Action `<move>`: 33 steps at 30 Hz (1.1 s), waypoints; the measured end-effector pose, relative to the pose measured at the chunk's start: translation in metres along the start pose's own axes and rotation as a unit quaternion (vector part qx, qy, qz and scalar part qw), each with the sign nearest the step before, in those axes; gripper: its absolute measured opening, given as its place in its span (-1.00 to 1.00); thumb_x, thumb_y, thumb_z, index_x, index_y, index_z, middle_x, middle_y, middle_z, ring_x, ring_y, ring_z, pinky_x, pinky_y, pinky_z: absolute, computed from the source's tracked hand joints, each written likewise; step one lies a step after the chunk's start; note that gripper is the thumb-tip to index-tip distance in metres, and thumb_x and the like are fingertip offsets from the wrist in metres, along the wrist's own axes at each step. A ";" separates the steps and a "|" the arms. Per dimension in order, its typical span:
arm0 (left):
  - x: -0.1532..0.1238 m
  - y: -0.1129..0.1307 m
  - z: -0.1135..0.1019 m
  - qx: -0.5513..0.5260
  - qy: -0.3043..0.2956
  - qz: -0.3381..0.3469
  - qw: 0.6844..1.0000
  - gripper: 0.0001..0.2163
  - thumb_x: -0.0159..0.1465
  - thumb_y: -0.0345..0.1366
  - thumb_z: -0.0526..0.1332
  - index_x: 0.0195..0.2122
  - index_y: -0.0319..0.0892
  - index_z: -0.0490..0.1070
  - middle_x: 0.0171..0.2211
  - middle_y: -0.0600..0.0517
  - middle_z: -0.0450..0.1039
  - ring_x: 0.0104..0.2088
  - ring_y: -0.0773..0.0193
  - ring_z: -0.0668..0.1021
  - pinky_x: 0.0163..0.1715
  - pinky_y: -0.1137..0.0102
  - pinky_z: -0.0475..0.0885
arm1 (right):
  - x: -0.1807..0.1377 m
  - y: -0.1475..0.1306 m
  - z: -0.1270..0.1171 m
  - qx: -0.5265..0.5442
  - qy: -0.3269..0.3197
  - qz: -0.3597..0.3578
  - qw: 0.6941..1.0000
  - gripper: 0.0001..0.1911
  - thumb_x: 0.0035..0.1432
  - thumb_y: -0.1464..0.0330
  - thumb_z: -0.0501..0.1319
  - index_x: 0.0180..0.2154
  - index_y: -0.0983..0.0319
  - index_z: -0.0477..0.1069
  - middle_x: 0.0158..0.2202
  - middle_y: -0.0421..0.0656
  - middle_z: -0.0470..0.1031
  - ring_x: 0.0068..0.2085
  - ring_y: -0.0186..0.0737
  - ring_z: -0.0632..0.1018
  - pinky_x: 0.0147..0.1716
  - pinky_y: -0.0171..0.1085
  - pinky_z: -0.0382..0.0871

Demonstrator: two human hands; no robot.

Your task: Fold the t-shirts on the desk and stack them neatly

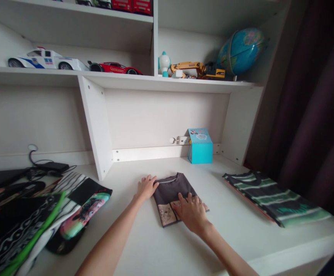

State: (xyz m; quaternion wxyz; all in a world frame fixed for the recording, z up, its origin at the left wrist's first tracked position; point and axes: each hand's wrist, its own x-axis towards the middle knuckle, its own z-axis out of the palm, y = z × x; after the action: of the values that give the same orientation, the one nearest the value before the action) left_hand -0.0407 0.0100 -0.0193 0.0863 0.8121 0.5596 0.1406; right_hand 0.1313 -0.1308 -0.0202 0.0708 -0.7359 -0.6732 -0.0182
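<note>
A folded dark grey T-shirt (171, 190) with a beige printed panel lies flat on the white desk, its neckline toward the back. My right hand (192, 212) rests palm down on the printed part, fingers spread. At the shirt's back left corner is my left hand (147, 187), its fingers stretched out and touching the collar edge. Neither hand grips the cloth. To the right, a folded green and black striped shirt (279, 199) lies on top of another folded garment, of which a pinkish edge shows.
A heap of loose clothes (25, 226) covers the desk's left side, with a black adapter and cable (53, 166) behind. A blue desk calendar (202, 152) stands at the back near a wall socket. Shelves above hold toy cars (113, 68), a toy excavator (195, 69) and a globe (243, 50).
</note>
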 end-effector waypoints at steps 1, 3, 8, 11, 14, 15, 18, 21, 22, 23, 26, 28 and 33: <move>-0.003 0.002 0.003 0.006 0.028 -0.019 0.999 -0.56 0.26 -0.15 -0.03 0.14 -0.14 0.15 0.15 -0.20 0.14 0.09 -0.03 0.26 -0.05 0.15 0.21 | -0.005 -0.001 -0.002 -0.003 0.003 0.010 1.000 -0.46 0.18 0.13 0.00 0.12 0.27 0.20 0.04 0.24 0.29 -0.01 0.25 0.35 -0.16 0.05 0.21; -0.010 0.006 0.005 0.013 0.055 -0.044 0.997 -0.58 0.26 -0.17 -0.04 0.10 -0.23 0.19 0.04 -0.24 0.26 0.01 0.01 0.34 -0.10 0.21 0.26 | -0.012 0.008 -0.009 -0.005 0.003 0.023 1.000 -0.53 0.17 0.14 0.01 0.03 0.25 0.31 -0.10 0.15 0.42 -0.10 0.18 0.42 -0.21 -0.01 0.25; -0.038 0.021 0.003 0.008 0.010 0.011 1.000 -0.74 0.20 -0.16 0.06 -0.34 -0.19 0.47 -0.23 -0.12 0.43 -0.12 0.10 0.43 -0.12 0.34 0.27 | -0.006 0.065 -0.019 -0.002 -0.010 0.061 0.998 -0.75 0.18 0.33 0.04 -0.22 0.23 0.44 -0.23 0.04 0.48 -0.14 0.08 0.46 -0.26 -0.11 0.27; -0.054 0.037 0.003 -0.016 0.008 0.047 0.999 -0.76 0.20 -0.21 0.07 -0.31 -0.20 0.48 -0.25 -0.12 0.43 -0.13 0.12 0.44 -0.12 0.38 0.27 | 0.000 0.084 -0.013 0.013 -0.002 0.074 0.997 -0.77 0.17 0.34 0.05 -0.24 0.26 0.42 -0.16 0.06 0.44 -0.09 0.04 0.43 -0.28 -0.20 0.27; -0.061 0.050 0.002 -0.041 0.007 0.011 0.999 -0.78 0.17 -0.28 0.11 -0.22 -0.21 0.45 -0.26 -0.12 0.45 -0.13 0.12 0.45 -0.16 0.38 0.28 | 0.005 0.084 -0.004 0.046 0.004 0.078 0.996 -0.75 0.16 0.28 0.05 -0.24 0.27 0.41 -0.15 0.05 0.42 -0.13 -0.04 0.46 -0.31 -0.25 0.26; -0.062 0.053 0.001 -0.046 0.008 0.000 0.999 -0.77 0.16 -0.31 0.11 -0.19 -0.21 0.44 -0.25 -0.12 0.46 -0.13 0.11 0.45 -0.16 0.38 0.28 | 0.007 0.083 -0.001 0.060 0.004 0.081 0.995 -0.75 0.15 0.28 0.05 -0.23 0.26 0.40 -0.16 0.04 0.43 -0.17 -0.07 0.48 -0.32 -0.26 0.26; -0.064 0.055 0.001 -0.063 0.007 -0.004 0.998 -0.70 0.15 -0.37 0.12 -0.08 -0.23 0.38 -0.21 -0.11 0.48 -0.15 0.15 0.47 -0.17 0.41 0.28 | 0.011 0.083 0.005 0.104 0.002 0.089 0.991 -0.75 0.09 0.32 0.07 -0.20 0.27 0.38 -0.24 0.01 0.48 -0.21 -0.11 0.50 -0.36 -0.30 0.25; -0.068 0.052 0.002 -0.131 -0.012 -0.014 0.991 -0.63 0.10 -0.35 0.17 -0.03 -0.25 0.34 -0.29 -0.06 0.50 -0.23 0.17 0.51 -0.25 0.42 0.32 | 0.012 0.092 0.005 0.149 -0.002 0.079 0.986 -0.76 -0.01 0.34 0.13 -0.27 0.27 0.41 -0.30 -0.03 0.50 -0.25 -0.14 0.51 -0.40 -0.34 0.24; -0.070 0.051 0.003 -0.169 -0.020 -0.024 0.985 -0.60 0.07 -0.34 0.20 -0.03 -0.27 0.34 -0.34 -0.04 0.51 -0.27 0.17 0.52 -0.28 0.42 0.32 | 0.012 0.097 0.004 0.164 -0.004 0.071 0.984 -0.79 -0.05 0.35 0.15 -0.31 0.26 0.42 -0.34 -0.06 0.51 -0.27 -0.17 0.51 -0.41 -0.36 0.23; -0.072 0.051 0.004 -0.209 -0.029 -0.037 0.977 -0.58 0.05 -0.34 0.22 -0.03 -0.28 0.34 -0.39 -0.01 0.50 -0.31 0.17 0.52 -0.31 0.42 0.33 | 0.010 0.101 0.003 0.178 -0.006 0.062 0.982 -0.82 -0.08 0.36 0.16 -0.36 0.26 0.42 -0.37 -0.09 0.51 -0.30 -0.19 0.51 -0.42 -0.37 0.22; -0.079 0.057 0.005 -0.329 -0.057 -0.071 0.940 -0.54 0.01 -0.35 0.25 -0.03 -0.29 0.30 -0.46 0.05 0.45 -0.39 0.24 0.51 -0.36 0.42 0.34 | 0.005 0.117 -0.005 0.216 -0.001 0.047 0.975 -0.90 -0.12 0.39 0.15 -0.46 0.24 0.40 -0.46 -0.15 0.49 -0.37 -0.23 0.49 -0.45 -0.38 0.21; -0.084 0.065 0.006 -0.401 -0.087 -0.080 0.908 -0.52 -0.01 -0.34 0.26 -0.02 -0.26 0.28 -0.43 0.06 0.42 -0.41 0.30 0.49 -0.37 0.43 0.36 | 0.001 0.126 -0.009 0.240 0.009 0.047 0.970 -0.87 -0.11 0.41 0.13 -0.41 0.24 0.38 -0.50 -0.18 0.47 -0.40 -0.27 0.48 -0.47 -0.39 0.20; -0.093 0.090 0.008 -0.464 -0.096 -0.105 0.874 -0.47 -0.07 -0.30 0.33 -0.03 -0.16 0.25 -0.38 0.08 0.36 -0.46 0.38 0.46 -0.38 0.45 0.38 | -0.009 0.150 -0.013 0.299 0.023 0.039 0.953 -0.63 -0.08 0.43 0.11 -0.13 0.27 0.27 -0.58 -0.27 0.41 -0.49 -0.32 0.44 -0.47 -0.40 0.23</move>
State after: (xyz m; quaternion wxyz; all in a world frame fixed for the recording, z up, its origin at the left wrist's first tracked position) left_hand 0.0105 -0.1090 -0.0123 0.5205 0.6248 0.5012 0.2958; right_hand 0.2802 -0.1542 -0.0208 0.3039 -0.7064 -0.6164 0.1694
